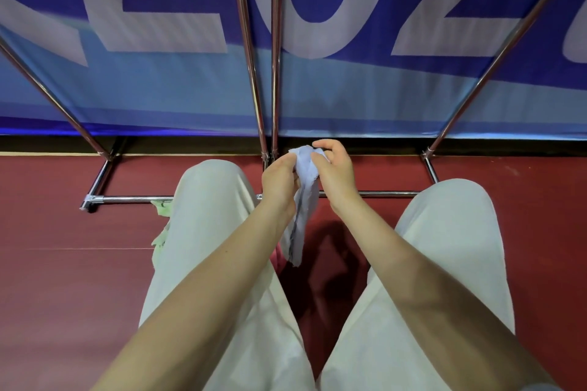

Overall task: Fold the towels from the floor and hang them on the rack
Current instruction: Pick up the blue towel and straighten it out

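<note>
Knees (pixel 209 200) crowd our view; both our left hand (pixel 279 182) and right hand (pixel 333 173) pinch the lavender towel (pixel 305 200) together, chrome rack (pixel 270 73) right ahead, green towel (pixel 162 232) half-hidden underneath.

Towel (pixel 303 200) between hands (pixel 309 176), before rack (pixel 270 73), above floor (pixel 63 263).

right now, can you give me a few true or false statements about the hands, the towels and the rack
1. Both hands grip the pale blue towel. True: left hand, right hand.
2. The blue towel lies flat on the floor. False: it hangs bunched from the hands.
3. A green towel shows beside the left leg. True.
4. The metal rack already carries a folded towel. False: none shows on its bars.
</note>
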`<state>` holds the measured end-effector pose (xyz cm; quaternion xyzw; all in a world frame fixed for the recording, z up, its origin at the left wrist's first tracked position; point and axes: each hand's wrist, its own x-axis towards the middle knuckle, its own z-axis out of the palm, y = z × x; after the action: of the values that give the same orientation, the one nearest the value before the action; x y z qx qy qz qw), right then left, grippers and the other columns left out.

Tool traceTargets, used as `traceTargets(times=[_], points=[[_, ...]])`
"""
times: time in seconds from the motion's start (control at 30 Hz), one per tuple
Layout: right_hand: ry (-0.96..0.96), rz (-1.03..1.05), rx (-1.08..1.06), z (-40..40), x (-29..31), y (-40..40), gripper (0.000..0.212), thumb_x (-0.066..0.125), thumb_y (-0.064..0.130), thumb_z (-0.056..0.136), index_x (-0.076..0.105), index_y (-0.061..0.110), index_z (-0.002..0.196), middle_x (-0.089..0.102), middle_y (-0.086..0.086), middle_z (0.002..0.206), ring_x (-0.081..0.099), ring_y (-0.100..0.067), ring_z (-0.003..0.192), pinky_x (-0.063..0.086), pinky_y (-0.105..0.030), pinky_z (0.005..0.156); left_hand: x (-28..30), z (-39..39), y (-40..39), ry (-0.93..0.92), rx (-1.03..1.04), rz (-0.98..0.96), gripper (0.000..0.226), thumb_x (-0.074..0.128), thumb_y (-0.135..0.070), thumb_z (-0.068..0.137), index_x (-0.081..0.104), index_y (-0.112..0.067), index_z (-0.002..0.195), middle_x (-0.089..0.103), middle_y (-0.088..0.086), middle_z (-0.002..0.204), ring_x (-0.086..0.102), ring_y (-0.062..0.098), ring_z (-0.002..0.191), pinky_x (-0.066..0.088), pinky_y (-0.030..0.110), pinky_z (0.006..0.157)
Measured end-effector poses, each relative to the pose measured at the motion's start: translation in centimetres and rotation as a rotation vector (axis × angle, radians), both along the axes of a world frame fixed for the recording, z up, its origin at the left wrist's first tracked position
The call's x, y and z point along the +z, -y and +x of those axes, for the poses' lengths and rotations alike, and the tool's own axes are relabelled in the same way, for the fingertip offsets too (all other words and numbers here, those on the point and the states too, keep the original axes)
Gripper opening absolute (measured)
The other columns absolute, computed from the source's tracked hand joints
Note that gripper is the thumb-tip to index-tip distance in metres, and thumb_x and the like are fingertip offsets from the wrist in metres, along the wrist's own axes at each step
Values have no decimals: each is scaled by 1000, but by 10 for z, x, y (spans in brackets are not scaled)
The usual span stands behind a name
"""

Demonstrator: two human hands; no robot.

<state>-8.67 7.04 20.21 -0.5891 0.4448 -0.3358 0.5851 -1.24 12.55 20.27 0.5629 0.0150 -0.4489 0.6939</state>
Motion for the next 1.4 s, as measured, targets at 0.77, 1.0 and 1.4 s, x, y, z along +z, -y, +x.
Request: traceTargets(times=[0.77, 1.0, 1.4], points=[[-228, -593, 155, -34, 1, 17, 7, 61, 9, 88, 67, 12, 86, 59, 5, 96, 47, -11, 104, 32, -5, 89, 7, -9, 3, 47, -176, 35, 15, 55, -6, 86, 59, -11, 73, 50, 0, 57, 46, 9, 47, 37, 17, 41], [-177, -514, 44, -37, 1, 16, 10, 56, 11, 90, 64, 16, 89, 66, 7, 90, 59, -4, 86, 46, -19, 78, 8, -10, 3, -75, -66, 67, 17, 44, -6, 92, 61, -6, 96, 54, 3, 66, 52, 11, 54, 41, 15, 44], [-77, -195, -16, -32, 13, 15, 8, 60, 8, 89, 59, 13, 84, 61, 4, 73, 57, 6, 60, 44, -9, 59, 8, -26, 7, 163, -204, -42, 16, 61, -21, 83, 76, -14, 80, 70, 11, 85, 62, 24, 84, 49, 34, 77]])
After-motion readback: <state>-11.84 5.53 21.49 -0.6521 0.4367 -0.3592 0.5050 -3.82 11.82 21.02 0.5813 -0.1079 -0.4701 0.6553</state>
